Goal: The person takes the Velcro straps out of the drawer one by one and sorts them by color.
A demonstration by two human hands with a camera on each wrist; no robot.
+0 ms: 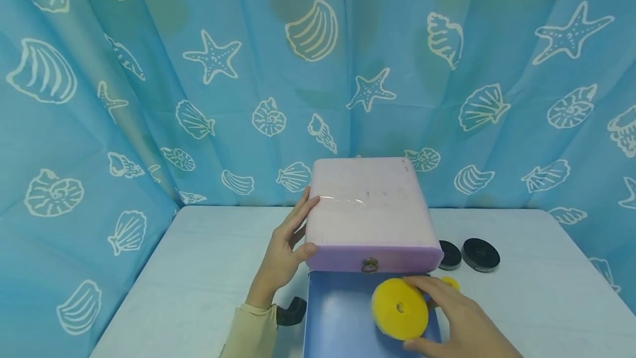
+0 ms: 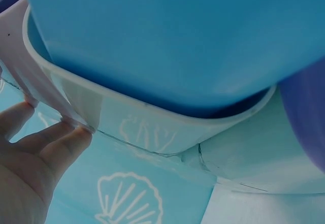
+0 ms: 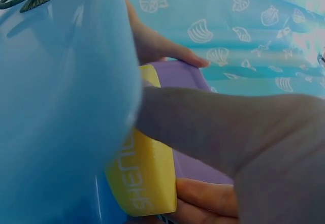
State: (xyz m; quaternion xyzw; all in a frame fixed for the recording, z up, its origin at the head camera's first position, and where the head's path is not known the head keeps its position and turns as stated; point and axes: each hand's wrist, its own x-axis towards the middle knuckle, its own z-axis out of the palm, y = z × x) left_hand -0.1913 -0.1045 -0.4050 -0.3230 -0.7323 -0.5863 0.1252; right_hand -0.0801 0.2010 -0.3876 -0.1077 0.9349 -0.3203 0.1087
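Two hands are shown in the head view at a pale pink-topped box [image 1: 370, 209] with a purple front; a blue drawer [image 1: 338, 314] stands pulled out beneath that front. A yellow disc [image 1: 386, 314] is grasped by its edge between the thumb and fingers of the right hand [image 1: 462, 319], over the right part of the drawer; whether the drawer floor is touched cannot be told. Bare floor is seen left of it. A smaller yellow piece [image 1: 450, 282] is partly hidden behind the hand, and two black discs [image 1: 489, 258] lie on the table [image 1: 223, 269].

In the left wrist view, the fingertips of the left hand [image 2: 35, 158], extended and clasping nothing, are rested against the box wall; the drawer is seen emerging from the pale shell.

In the right wrist view, white lettering is seen on the disc's edge. The step in hand is judged to be handling the disc at the drawer; a steady box and clearance from the drawer wall are called for next.
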